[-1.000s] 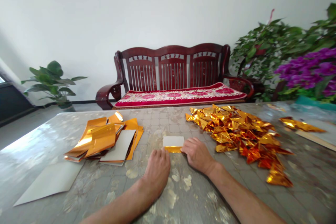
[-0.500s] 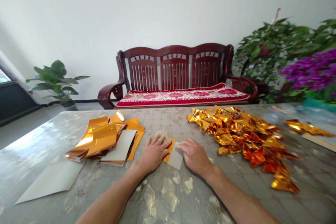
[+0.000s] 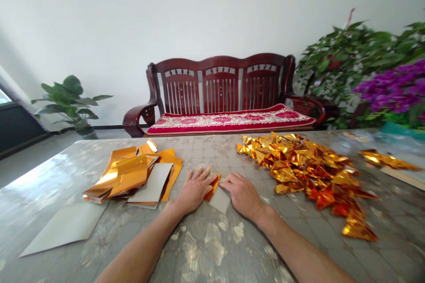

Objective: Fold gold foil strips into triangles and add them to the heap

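Left hand [image 3: 194, 191] and right hand [image 3: 242, 195] flat open on small foil sheet [image 3: 219, 201] at bottom center, w/ a slip it could crease, tbh.

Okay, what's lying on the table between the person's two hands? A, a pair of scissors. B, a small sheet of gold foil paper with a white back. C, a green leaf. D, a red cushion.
B. The sheet of gold foil paper lies between the left hand and the right hand, showing both its white back and a gold part.
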A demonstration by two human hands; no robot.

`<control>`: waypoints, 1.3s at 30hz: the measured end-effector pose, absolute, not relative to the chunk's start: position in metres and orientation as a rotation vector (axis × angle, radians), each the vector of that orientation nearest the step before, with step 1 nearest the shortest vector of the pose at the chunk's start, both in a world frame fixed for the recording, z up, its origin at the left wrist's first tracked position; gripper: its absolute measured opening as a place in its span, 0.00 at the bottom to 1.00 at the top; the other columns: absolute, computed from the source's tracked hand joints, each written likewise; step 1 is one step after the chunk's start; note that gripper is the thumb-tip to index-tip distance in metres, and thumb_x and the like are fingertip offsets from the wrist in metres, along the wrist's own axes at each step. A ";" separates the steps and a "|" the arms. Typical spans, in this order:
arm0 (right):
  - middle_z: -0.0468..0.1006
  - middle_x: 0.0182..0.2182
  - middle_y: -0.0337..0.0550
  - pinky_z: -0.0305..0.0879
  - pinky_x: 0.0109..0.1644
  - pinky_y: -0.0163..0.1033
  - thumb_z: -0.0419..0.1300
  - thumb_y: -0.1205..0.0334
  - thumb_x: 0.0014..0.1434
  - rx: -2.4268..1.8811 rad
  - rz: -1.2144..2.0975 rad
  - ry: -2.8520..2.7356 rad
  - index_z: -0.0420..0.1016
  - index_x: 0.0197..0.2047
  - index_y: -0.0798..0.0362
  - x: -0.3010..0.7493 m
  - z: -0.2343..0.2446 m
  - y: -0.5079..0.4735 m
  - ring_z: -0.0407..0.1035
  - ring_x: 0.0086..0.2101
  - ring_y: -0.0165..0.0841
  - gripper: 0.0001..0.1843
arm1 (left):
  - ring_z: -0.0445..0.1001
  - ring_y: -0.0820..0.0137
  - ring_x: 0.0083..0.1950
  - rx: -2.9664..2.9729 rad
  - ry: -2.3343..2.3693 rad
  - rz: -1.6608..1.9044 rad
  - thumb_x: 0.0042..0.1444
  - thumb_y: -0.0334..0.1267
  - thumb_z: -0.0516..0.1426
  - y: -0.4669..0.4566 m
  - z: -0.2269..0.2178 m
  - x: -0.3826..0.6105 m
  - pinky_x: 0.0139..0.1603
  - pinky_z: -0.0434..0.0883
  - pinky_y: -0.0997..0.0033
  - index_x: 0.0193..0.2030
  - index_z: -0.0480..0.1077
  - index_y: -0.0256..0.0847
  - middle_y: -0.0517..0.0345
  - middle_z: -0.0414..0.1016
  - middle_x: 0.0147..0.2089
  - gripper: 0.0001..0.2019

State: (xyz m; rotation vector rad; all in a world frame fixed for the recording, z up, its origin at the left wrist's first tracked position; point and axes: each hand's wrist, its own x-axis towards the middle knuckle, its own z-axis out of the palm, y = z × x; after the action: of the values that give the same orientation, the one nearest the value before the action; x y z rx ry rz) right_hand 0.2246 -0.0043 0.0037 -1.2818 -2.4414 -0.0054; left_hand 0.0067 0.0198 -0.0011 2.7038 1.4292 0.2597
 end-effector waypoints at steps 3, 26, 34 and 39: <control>0.73 0.38 0.43 0.58 0.47 0.37 0.51 0.72 0.66 -1.295 -0.015 -2.443 0.78 0.46 0.49 0.224 0.003 -0.004 0.63 0.42 0.34 0.15 | 0.51 0.58 0.74 2.714 1.425 0.273 0.70 0.41 0.44 0.020 -0.003 0.006 0.69 0.51 0.41 0.69 0.57 0.56 0.54 0.56 0.73 0.22; 0.75 0.43 0.45 0.58 0.45 0.41 0.52 0.70 0.66 -1.344 -0.195 -2.573 0.74 0.44 0.51 0.215 0.009 -0.004 0.64 0.44 0.38 0.10 | 0.63 0.61 0.67 2.641 1.535 0.804 0.68 0.38 0.47 0.012 0.003 0.007 0.67 0.61 0.52 0.64 0.65 0.44 0.47 0.65 0.67 0.19; 0.76 0.39 0.48 0.54 0.43 0.44 0.56 0.71 0.59 -1.471 -0.212 -2.515 0.73 0.38 0.52 0.212 0.019 -0.015 0.64 0.42 0.41 0.07 | 0.72 0.69 0.55 2.797 0.946 0.758 0.65 0.28 0.46 -0.031 0.011 0.025 0.59 0.69 0.68 0.57 0.68 0.44 0.53 0.75 0.55 0.18; 0.75 0.40 0.50 0.55 0.44 0.45 0.54 0.71 0.60 -1.491 -0.240 -2.507 0.74 0.39 0.53 0.214 0.021 -0.017 0.64 0.42 0.41 0.08 | 0.68 0.64 0.61 2.810 1.259 0.598 0.65 0.31 0.49 -0.026 0.011 0.035 0.62 0.68 0.60 0.57 0.66 0.42 0.50 0.69 0.62 0.15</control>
State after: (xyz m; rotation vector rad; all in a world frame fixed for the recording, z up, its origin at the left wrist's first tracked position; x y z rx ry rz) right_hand 0.2137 -0.0169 0.0209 -1.4910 -2.5075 -0.2402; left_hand 0.0346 -0.0263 0.0107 2.8098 1.2586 0.5978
